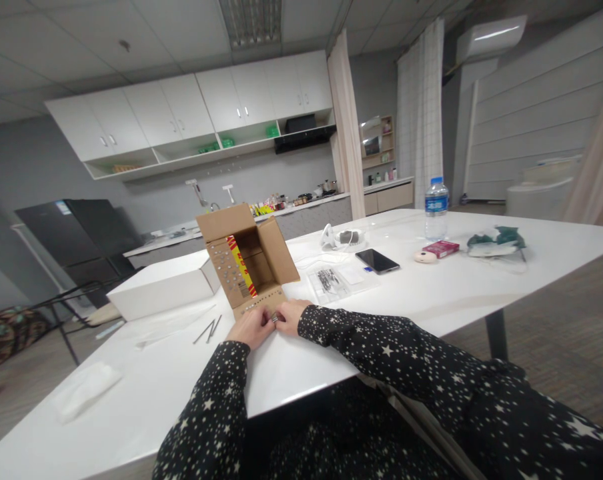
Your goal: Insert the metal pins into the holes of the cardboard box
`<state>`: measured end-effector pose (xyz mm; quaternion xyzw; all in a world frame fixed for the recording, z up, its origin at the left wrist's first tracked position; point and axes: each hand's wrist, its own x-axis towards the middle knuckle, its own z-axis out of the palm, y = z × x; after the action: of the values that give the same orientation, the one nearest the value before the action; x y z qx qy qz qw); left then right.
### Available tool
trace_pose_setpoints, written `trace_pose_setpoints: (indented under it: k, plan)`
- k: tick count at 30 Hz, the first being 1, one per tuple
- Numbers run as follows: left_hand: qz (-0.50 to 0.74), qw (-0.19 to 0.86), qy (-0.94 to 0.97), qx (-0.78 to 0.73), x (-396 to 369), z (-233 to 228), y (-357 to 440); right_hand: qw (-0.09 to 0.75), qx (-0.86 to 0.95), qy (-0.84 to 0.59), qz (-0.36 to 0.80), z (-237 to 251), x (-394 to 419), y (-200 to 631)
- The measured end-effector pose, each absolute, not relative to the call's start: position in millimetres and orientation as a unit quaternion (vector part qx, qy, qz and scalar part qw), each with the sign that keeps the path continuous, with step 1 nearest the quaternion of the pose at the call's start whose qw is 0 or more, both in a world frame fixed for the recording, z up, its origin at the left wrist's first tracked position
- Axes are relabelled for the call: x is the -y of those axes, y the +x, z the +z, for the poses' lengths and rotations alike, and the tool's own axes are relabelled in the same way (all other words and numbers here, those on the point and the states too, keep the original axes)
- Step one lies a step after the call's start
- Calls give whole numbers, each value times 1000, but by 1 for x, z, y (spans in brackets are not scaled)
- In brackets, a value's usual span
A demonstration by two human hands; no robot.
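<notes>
White table, cardboard box just beyond both hands, touching its near flap

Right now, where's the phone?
In the head view the phone lies flat on the white table, right of the open cardboard box, between the clear plastic bag and the water bottle.

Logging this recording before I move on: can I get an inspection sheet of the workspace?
Surface: white table, matte, mostly bare at the near edge.
Job's things: open cardboard box lying on its side, small metal pieces stuck in rows through its flaps.
Clutter: white box, nails, plastic bag, phone, water bottle, red pack, tissue.
Hands: left hand and right hand meet at the near flap, pinching a small metal piece.
Cables: white cable.
Surroundings: kitchen cabinets, fridge, curtains.
</notes>
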<state>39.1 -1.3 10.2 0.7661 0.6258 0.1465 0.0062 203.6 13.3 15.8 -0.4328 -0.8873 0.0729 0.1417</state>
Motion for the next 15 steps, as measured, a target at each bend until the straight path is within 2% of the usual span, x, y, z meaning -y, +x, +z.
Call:
trace_pose_setpoints:
  k: [15]
  plan:
    - [191,-15,755,-627,7,22,42,148,890,-427,65,10,-19,205]
